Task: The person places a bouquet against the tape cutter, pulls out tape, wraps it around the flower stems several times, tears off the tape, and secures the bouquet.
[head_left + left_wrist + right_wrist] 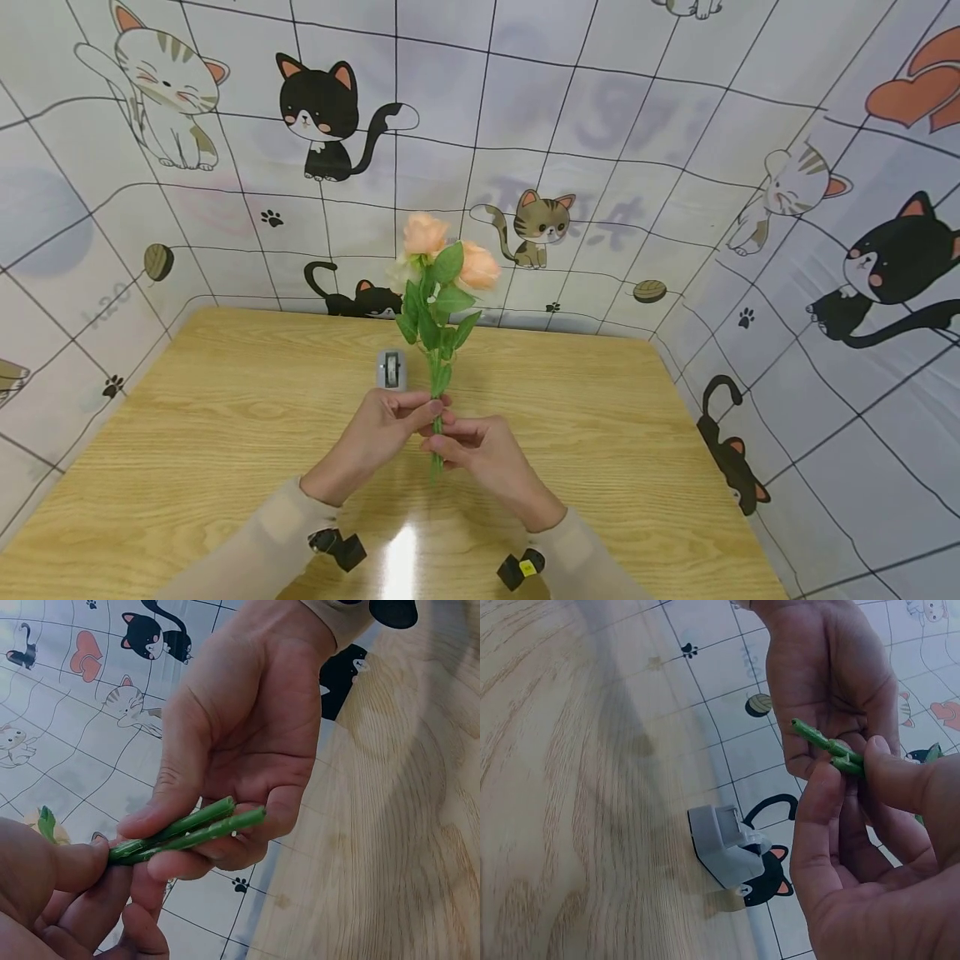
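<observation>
Upright over the table stands a small bunch of roses (450,275), with peach blooms, a paler one at the left and green leaves. My left hand (390,417) pinches its green stems between thumb and fingers. Just below, my right hand (487,454) pinches the same stems near their lower ends. The wrist views show the cut stem ends (217,821) close up, sticking out past the fingers; the stems inside the grips are hidden. Behind the left hand, a grey tape dispenser (392,369) sits on the table.
The light wood table (585,400) runs back to a cloth wall (600,108) printed with cats and grid lines. More of this cloth hangs at both sides. A bright light reflection lies on the table near the front. Each wrist wears a small black camera.
</observation>
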`<action>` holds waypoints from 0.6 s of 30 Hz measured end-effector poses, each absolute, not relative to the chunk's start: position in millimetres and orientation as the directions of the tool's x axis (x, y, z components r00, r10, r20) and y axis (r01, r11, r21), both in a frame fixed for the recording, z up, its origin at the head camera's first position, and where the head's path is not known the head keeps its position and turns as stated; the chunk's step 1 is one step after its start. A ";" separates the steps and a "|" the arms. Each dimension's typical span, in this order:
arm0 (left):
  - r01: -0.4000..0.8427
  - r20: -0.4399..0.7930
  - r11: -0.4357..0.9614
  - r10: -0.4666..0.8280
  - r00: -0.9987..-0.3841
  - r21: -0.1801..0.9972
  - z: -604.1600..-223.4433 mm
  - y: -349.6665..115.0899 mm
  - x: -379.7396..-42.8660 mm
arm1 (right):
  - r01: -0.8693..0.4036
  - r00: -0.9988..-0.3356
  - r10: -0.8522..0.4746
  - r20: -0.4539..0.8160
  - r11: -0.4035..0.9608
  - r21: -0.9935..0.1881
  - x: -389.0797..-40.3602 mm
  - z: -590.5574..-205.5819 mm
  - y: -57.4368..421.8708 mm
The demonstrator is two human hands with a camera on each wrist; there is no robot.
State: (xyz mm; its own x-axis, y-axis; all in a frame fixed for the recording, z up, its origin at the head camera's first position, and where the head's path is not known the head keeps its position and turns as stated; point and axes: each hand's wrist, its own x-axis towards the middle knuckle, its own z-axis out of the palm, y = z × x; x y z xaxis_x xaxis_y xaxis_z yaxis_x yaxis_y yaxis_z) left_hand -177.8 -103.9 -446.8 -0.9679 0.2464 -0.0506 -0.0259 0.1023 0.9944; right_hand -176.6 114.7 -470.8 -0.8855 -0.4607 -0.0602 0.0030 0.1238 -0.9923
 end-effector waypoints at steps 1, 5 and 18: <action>-0.028 -0.052 0.103 0.248 -0.967 0.994 -446.8 -104.0 -177.7 | 0.013 -0.884 -0.462 -0.067 0.119 -0.993 -177.2 -471.3 115.3; -0.022 -0.048 0.107 0.246 -0.968 0.994 -447.0 -102.9 -177.0 | 0.051 -0.891 -0.444 -0.090 0.099 -0.994 -179.9 -472.3 116.1; -0.017 -0.039 0.139 0.154 -0.987 0.990 -447.5 -97.0 -174.0 | 0.013 -0.936 -0.347 -0.054 0.119 -0.993 -176.4 -470.4 109.9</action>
